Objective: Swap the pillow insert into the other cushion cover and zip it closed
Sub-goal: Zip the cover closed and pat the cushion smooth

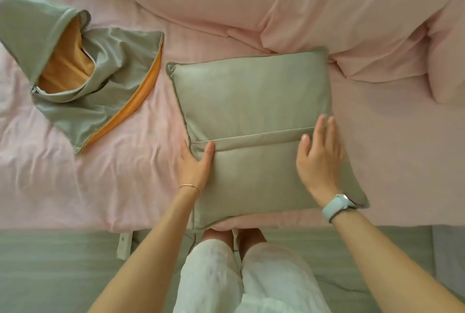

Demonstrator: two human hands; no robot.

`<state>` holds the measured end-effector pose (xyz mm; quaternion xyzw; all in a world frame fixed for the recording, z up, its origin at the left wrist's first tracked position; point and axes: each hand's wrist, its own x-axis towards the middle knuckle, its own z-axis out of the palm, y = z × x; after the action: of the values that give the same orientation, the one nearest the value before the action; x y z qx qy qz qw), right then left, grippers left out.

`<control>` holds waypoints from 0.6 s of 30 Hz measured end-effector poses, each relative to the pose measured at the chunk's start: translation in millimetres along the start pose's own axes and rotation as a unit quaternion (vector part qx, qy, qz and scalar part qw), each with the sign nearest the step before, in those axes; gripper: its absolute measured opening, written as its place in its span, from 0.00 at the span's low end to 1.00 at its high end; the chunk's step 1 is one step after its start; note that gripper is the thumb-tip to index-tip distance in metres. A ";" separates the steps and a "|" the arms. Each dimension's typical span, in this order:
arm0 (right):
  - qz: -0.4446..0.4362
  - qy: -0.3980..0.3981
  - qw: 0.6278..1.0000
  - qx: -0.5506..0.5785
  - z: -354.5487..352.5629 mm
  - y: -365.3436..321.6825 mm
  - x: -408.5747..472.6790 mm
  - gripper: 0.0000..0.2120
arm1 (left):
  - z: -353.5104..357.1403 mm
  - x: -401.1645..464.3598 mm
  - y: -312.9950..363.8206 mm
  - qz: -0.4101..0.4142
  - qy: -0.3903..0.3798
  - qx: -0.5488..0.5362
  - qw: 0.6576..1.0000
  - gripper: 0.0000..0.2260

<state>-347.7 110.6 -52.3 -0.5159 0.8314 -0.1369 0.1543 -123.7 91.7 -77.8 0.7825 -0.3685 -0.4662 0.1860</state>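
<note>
- Nearest the cam: the person's legs in white trousers [226, 275], standing tight to the bed edge, both forearms reaching fwd over it.
- Left hand [195, 164] at the left edge of the stuffed cushion [251, 101]: thumb on top by the flap seam [254, 136], fingers round the edge & mostly hidden. Looks like a light grip on the side.
- Right hand [319, 154] lies flat on the cushion's right side, fingers straight & slightly spread, clamped on nothing. Pale watch [337, 205] on that wrist.
- Cushion sits on the pink bedding [377, 136], mid-frame, near edge just overhanging toward the legs. Flap side is up.
- Orientation: long axis runs near-to-far, tilted a bit so the near end swings right. Seam crosses it left-to-right, rising slightly to the right.
- Empty cover [95, 91], green w/ orange lining, lies crumpled & open-mouthed well apart to the left.
- Step, my read: cushion looks filled and closed, so prob. final smoothing. Can't tell if the zip under the flap is fully shut.
- Next move calls for lifting the flap to check the zip, holding the fabric steady w/ the other hand.
</note>
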 end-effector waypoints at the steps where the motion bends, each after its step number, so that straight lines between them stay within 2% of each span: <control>1: -0.101 -0.015 0.995 -0.021 6.4 -3.1 -13.9 0.28 | 9.2 -3.7 -0.2 0.000 0.008 0.043 0.999 0.34; 2: -0.207 -0.044 0.976 -0.054 15.1 -3.1 -30.1 0.27 | 14.0 -8.2 1.3 0.039 0.038 0.092 0.994 0.33; 3: -0.288 -0.074 0.950 -0.093 24.3 0.6 -43.7 0.27 | 15.5 -11.7 2.1 0.122 0.077 0.139 0.980 0.29; 4: -0.330 -0.104 0.930 -0.122 30.2 5.1 -52.4 0.27 | 15.8 -15.7 1.3 0.223 0.104 0.184 0.952 0.26; 6: -0.330 -0.153 0.918 -0.160 38.5 13.7 -56.4 0.26 | 15.9 -21.1 -7.8 0.367 0.087 0.263 0.888 0.21; 7: -0.317 -0.172 0.915 -0.180 42.9 16.2 -54.3 0.26 | 16.8 -22.3 -14.3 0.393 0.045 0.291 0.871 0.20; 11: -0.290 -0.257 0.887 -0.249 69.0 8.9 -43.8 0.28 | 19.2 -21.2 -42.2 0.365 -0.113 0.399 0.834 0.21; 12: -0.279 -0.265 0.886 -0.260 79.1 1.9 -34.8 0.28 | 19.0 -19.9 -46.2 0.356 -0.114 0.419 0.827 0.22; 16: -0.266 -0.272 0.885 -0.268 104.5 -34.8 4.9 0.27 | 22.6 -17.0 -41.0 0.260 -0.110 0.425 0.860 0.28; 18: -0.273 -0.229 0.898 -0.257 93.3 -29.5 -0.7 0.26 | 22.1 -15.8 -33.5 0.245 -0.112 0.464 0.844 0.25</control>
<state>-286.2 92.1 -126.1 -0.7614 0.6060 0.1663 0.1592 -134.0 126.7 -100.7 0.6039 -0.7399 -0.2650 -0.1328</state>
